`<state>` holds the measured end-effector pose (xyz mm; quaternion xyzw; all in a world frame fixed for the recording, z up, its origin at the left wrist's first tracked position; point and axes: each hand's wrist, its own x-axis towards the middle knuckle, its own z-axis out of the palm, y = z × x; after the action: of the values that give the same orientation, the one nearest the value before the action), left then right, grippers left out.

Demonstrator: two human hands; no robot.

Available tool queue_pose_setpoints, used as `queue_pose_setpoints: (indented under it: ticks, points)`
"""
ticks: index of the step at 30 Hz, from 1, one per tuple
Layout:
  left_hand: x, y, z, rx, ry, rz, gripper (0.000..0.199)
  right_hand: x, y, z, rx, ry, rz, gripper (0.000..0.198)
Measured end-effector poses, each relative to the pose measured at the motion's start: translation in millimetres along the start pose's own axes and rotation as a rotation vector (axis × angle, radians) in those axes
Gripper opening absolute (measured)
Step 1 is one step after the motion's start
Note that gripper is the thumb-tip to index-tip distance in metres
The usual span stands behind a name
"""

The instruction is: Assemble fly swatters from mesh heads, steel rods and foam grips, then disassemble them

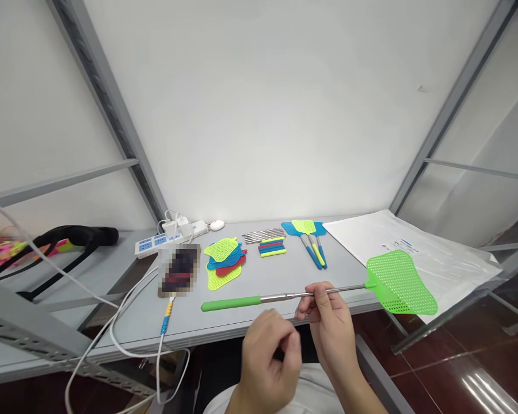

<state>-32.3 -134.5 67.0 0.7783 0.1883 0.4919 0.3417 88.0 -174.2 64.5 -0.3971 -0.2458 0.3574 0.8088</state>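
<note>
A green fly swatter (401, 282) with a telescopic metal rod stretches across the front of the shelf, its green grip on the left and its perforated head on the right. My right hand (330, 316) pinches the rod between thumb and fingers, close to the middle. Just below the grip, my left hand (271, 359) is curled with nothing seen in it, apart from the swatter. Behind them lie a pile of loose swatter heads (224, 261) in yellow, blue and red, several metal rods (263, 236), several coloured handles (271, 247), and assembled swatters (315, 251) in blue and yellow.
On the right, a white plastic bag (356, 236) overhangs the front edge of the grey shelf (250, 287). A power strip (149, 246), a pixelated phone-like object (179, 270) and white cables (114, 328) occupy the left. Metal uprights (125, 132) frame the sides.
</note>
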Motion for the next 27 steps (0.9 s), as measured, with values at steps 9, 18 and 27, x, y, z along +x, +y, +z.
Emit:
queue_pose_setpoints:
  ticks: [9, 18, 27]
  points:
    - [4.9, -26.9, 9.8, -0.658, 0.039, -0.501, 0.045, -10.0, 13.8, 3.9, -0.113, -0.117, -0.032, 0.025]
    - [12.3, -34.3, -34.0, -0.856, 0.427, -0.609, 0.044, 13.9, -27.0, -33.5, 0.008, 0.237, -0.142, 0.019]
    - [21.4, -25.0, -62.3, -0.818, 0.634, -0.554, 0.044, 31.9, -43.3, -51.7, 0.027, 0.255, -0.126, 0.021]
